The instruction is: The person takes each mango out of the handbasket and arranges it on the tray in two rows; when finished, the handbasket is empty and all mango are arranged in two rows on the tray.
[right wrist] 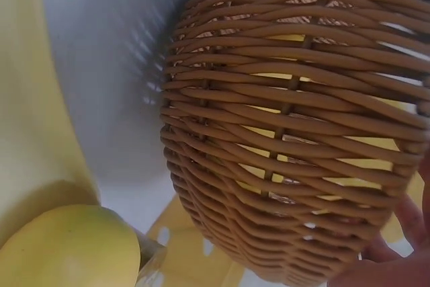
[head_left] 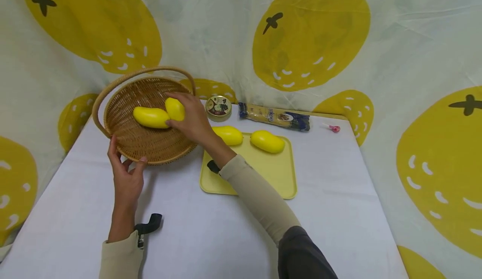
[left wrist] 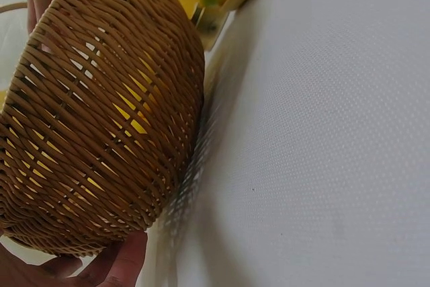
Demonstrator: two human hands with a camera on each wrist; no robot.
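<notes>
Wicker basket [head_left: 150,145]: round, shallow, tan woven cane with one arched handle, open weave that shows yellow through its wall in both wrist views. It stands on a white tablecloth [head_left: 188,237] with a fine dotted texture.

Mangoes, four counted: all smooth, glossy, yellow, oblong. Two are in the basket: one mango lying loose [head_left: 150,117], touching a second mango [head_left: 175,108] that the right hand [head_left: 193,120] grips, fingers curled over it from above. The other two are on the tray: a near mango [head_left: 228,135] at its back left corner, and a far mango [head_left: 267,141] to its right.

Left hand [head_left: 126,176]: at the basket's near rim, thumb and fingers spread against the outer weave, fingers fairly straight, not wrapped round anything.

Tray [head_left: 271,174]: one, pale yellow, flat, rounded rectangle, just right of the basket.

Behind them: one round tin [head_left: 218,106] with a printed lid, one long packet [head_left: 275,118] in clear and dark blue wrap, one small pink object [head_left: 334,128]. Writing on tin and packet is too small to read.

Backdrop cloth: white with big yellow fruit shapes.
</notes>
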